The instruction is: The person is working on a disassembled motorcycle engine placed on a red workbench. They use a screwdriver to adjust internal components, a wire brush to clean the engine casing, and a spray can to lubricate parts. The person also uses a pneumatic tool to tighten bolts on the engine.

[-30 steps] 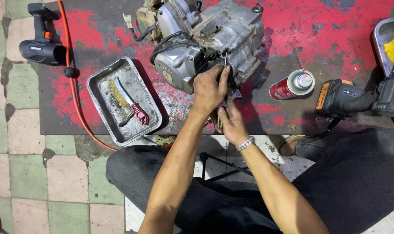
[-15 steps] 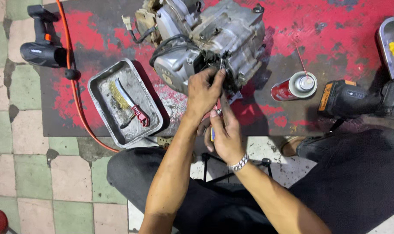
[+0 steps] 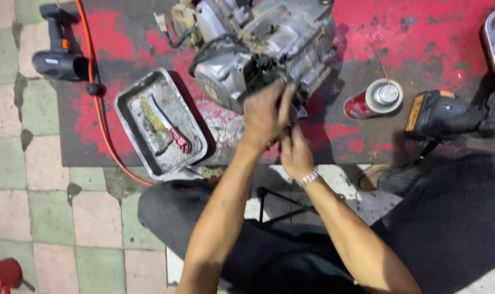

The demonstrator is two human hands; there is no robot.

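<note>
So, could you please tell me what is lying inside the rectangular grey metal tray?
The tray holds a wire brush with a red handle; whatever lies beneath it is covered.

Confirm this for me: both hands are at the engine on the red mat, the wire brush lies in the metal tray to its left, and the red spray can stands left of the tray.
Not quite. The red spray can stands right of the engine, not left of the metal tray; the head view shows it. The rest holds: left hand and right hand are at the engine on the red mat, and the wire brush lies in the tray.
</note>
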